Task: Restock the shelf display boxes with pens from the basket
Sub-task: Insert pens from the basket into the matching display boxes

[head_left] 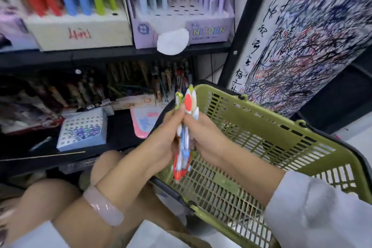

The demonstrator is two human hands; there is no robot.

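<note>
I hold a bundle of pens point(184, 137) upright above the green basket point(267, 147), my left hand point(161, 143) and right hand point(205, 139) both curled around it. Ahead, the purple display box point(207, 30) stands on the upper shelf point(112, 54); a blue holed box point(82, 129) sits lower. The lower shelf's pens are dark and blurred.

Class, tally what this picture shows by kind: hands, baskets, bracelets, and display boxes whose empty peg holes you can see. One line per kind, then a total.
Hands: 2, left hand, right hand
Green basket: 1
Pink bracelet: 1
Boxes with visible empty holes: 2, unicorn box, blue box
Total: 6
</note>
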